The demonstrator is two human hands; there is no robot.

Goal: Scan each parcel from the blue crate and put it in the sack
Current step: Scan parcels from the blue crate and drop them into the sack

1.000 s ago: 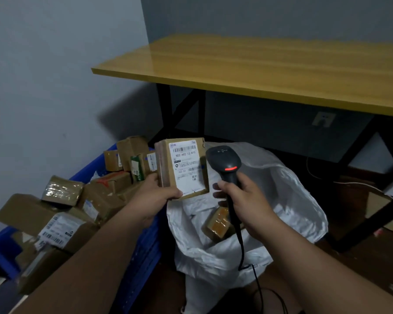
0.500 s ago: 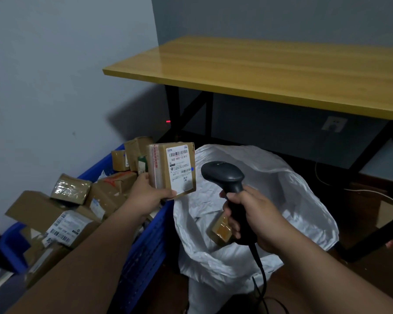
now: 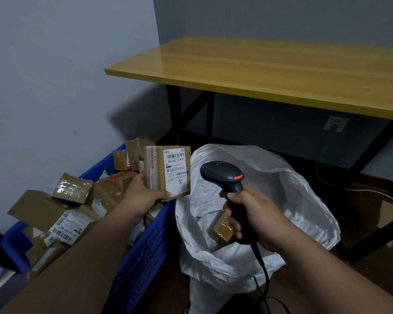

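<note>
The fingers (image 3: 233,225) of the right hand (image 3: 256,219) are curled tight round the black handle of a barcode scanner (image 3: 225,177), thumb side up, so the scanner's head sits above the fist with a small red light glowing on its top. A black cable (image 3: 262,266) drops from the bottom of the handle and trails down towards the floor. The left hand (image 3: 143,196) holds a small brown parcel (image 3: 168,171) by its lower corner, thumb pressed on the front edge and the other fingers hidden behind the box. The parcel stands upright, its white shipping label with barcodes turned towards the scanner, and a strip of clear tape runs down its left side. It hangs in the air just above the near right corner of the blue crate (image 3: 143,252), close beside the scanner head but not touching it.

Below the right hand the white sack (image 3: 281,200) stands open, and one taped brown box (image 3: 220,230) already lies inside, partly hidden by the knuckles. The crate to the left is heaped with more cardboard parcels, several showing labels. Behind everything a yellow wooden worktop (image 3: 270,71) on black legs stands against the grey wall, with a wall socket (image 3: 335,123) beneath it.
</note>
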